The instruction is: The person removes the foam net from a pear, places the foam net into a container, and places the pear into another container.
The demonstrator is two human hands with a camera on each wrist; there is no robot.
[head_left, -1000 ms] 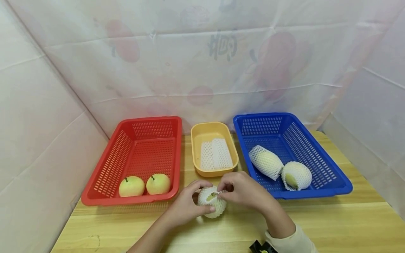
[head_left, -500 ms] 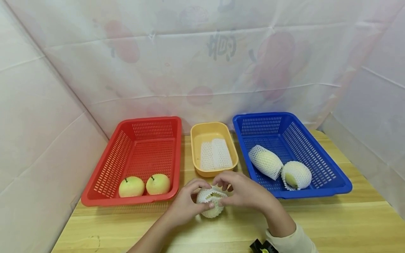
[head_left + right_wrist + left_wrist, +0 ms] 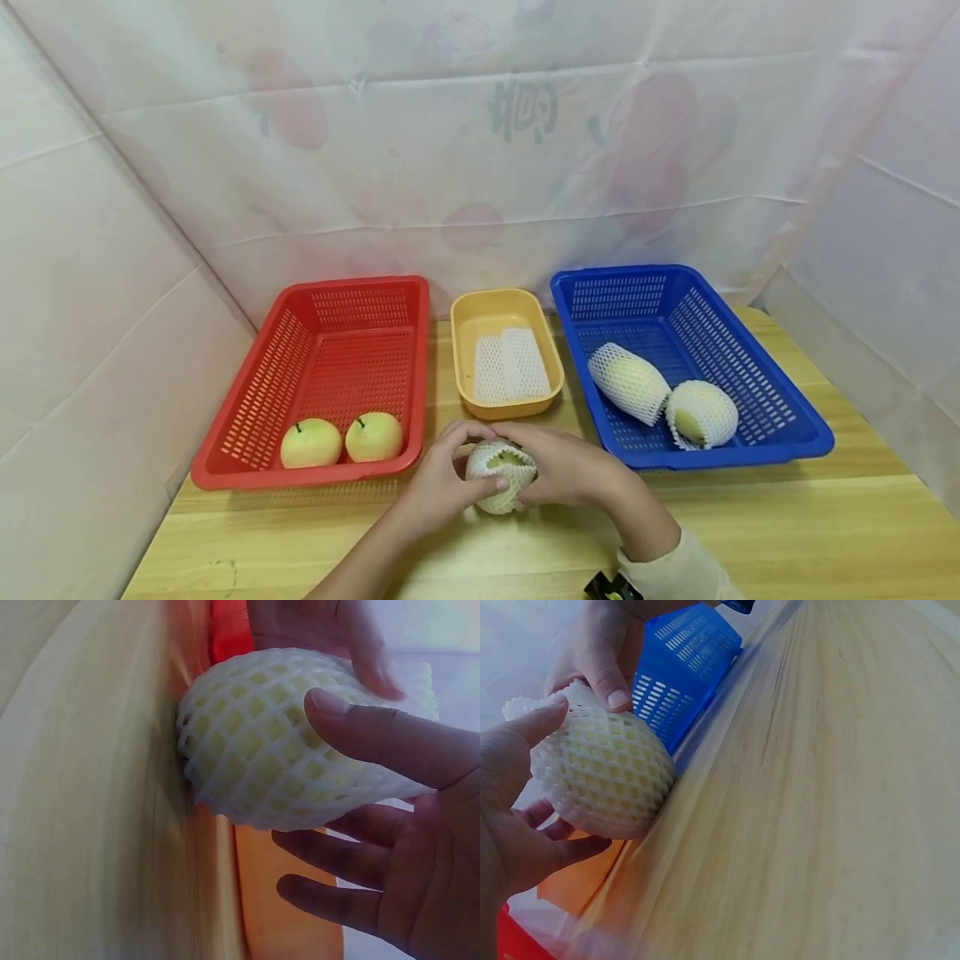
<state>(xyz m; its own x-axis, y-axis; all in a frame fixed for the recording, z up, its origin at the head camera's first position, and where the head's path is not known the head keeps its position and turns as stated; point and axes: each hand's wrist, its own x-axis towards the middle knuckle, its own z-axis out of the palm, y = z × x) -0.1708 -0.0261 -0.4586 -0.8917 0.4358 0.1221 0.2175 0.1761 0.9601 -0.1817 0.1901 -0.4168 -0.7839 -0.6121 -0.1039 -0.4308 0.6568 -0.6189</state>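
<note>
A pale yellow pear (image 3: 504, 487) in a white foam net sleeve (image 3: 615, 769) stands on the table between both hands. At its top the sleeve gapes, and the stem shows there in the head view. My left hand (image 3: 442, 479) holds its left side, thumb in front and fingers behind. From the right, my right hand (image 3: 566, 467) grips it with the thumb on the net (image 3: 259, 742) and fingers around the far side. Two bare pears (image 3: 311, 442) sit at the front of the red basket (image 3: 315, 479). Two sleeved pears (image 3: 630, 383) lie in the blue basket (image 3: 735, 457).
Behind the hands stands a yellow tray (image 3: 510, 410) with two flat foam net sleeves (image 3: 525, 362). The wooden table (image 3: 750, 533) reaches back to a white printed cloth (image 3: 465, 150). A small black object (image 3: 611, 587) is by the right sleeve cuff.
My right hand has gone from pinching the sleeve's top edge to spreading around the pear's right side. My left hand keeps its hold. The sleeve's opening looks wider.
</note>
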